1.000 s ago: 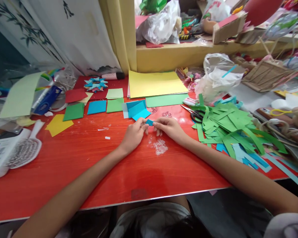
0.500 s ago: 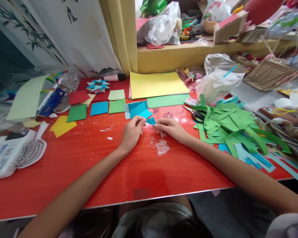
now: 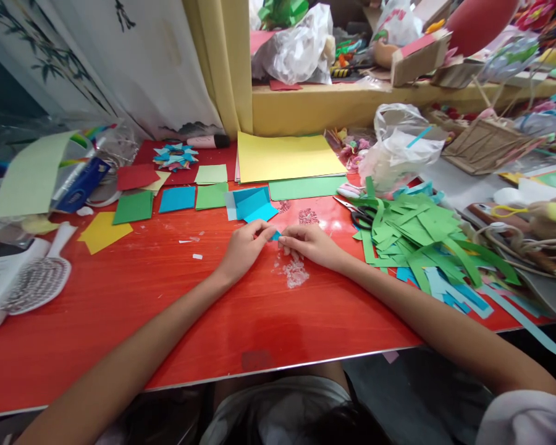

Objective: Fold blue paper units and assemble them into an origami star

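A small folded piece of blue paper (image 3: 276, 235) is held between my two hands above the red table (image 3: 180, 321). My left hand (image 3: 246, 247) pinches its left side between thumb and fingers. On the other side my right hand (image 3: 309, 242) has its fingers closed on the paper, and much of the piece is hidden by the fingertips. Just beyond the hands lie blue sheets (image 3: 254, 204), one of them with a pointed fold. Whitish flakes (image 3: 295, 272) are scattered on the table beneath my right hand.
Paper squares in green (image 3: 133, 207), blue (image 3: 177, 199) and yellow (image 3: 105, 232) lie to the left. Behind are large yellow sheets (image 3: 287, 157) and a folded paper ring (image 3: 175, 156). Black-handled scissors (image 3: 362, 217) rest beside green paper scraps (image 3: 412, 232) on the right.
My hands have drawn closer together, and less of the small blue paper shows between the fingers. The whole view has shifted slightly, so things on the table appear further left.
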### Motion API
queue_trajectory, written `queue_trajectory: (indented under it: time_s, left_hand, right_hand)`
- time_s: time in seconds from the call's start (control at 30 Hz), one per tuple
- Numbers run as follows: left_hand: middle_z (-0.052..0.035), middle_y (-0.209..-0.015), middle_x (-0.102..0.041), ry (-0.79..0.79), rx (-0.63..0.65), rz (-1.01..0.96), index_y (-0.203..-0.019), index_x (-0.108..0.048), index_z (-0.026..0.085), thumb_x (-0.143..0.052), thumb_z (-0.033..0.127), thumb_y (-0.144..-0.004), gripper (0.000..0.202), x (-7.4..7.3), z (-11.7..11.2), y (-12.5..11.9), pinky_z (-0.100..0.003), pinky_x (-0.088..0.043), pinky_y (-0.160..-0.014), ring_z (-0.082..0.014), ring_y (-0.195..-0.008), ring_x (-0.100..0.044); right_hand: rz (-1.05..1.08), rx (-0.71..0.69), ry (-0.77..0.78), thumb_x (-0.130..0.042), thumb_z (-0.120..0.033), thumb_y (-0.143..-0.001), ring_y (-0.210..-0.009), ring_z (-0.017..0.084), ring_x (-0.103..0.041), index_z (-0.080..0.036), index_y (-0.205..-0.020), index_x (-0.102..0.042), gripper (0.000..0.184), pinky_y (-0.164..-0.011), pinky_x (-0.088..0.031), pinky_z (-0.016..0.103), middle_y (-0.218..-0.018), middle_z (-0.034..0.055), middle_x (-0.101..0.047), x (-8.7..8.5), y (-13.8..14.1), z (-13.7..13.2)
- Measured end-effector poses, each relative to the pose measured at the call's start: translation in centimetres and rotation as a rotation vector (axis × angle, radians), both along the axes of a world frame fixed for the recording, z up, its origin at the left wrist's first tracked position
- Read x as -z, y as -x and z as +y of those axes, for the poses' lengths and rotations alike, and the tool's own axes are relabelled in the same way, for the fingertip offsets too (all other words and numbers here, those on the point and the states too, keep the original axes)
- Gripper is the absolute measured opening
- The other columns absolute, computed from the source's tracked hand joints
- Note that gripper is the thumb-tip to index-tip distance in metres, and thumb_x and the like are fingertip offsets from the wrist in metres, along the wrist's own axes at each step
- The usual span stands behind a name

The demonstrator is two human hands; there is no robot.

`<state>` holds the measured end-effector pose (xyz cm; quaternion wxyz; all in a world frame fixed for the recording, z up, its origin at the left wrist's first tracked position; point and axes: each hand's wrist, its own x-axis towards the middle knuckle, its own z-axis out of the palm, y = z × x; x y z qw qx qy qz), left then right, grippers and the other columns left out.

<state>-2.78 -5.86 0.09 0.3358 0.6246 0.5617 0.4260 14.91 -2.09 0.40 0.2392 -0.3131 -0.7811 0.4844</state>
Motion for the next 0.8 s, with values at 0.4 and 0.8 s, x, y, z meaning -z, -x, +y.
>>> queue_trajectory:
  time_s: [0.4, 0.8]
  left_hand:
    - [0.0036, -0.062, -0.048, 0.021, 0.096, 0.186, -0.071, -0.049, 0.017, -0.047, 0.036, -0.085, 0.024, -0.76, -0.45, -0.31, -0.022, -0.032, -0.059, -0.0097, -0.061, -0.044]
    - [0.0045, -0.053, -0.048, 0.043, 0.115, 0.137, -0.073, -0.051, 0.019, -0.047, 0.046, -0.085, 0.030, -0.63, -0.79, -0.33, -0.022, -0.033, -0.055, -0.0102, -0.053, -0.045]
  right_hand:
    - [-0.126, -0.047, -0.094, -0.044, -0.030, -0.087, -0.057, 0.008, -0.044, -0.015, -0.070, -0.054, 0.025, -0.055, -0.031, 0.023, -0.062, -0.0013, -0.052, -0.26, 0.35, -0.16]
    - [0.015, -0.083, 0.174, -0.050, -0.033, -0.082, -0.047, 0.007, -0.044, -0.015, -0.067, -0.054, 0.024, -0.049, -0.033, 0.022, -0.058, -0.0023, -0.052, -0.20, -0.11, 0.41]
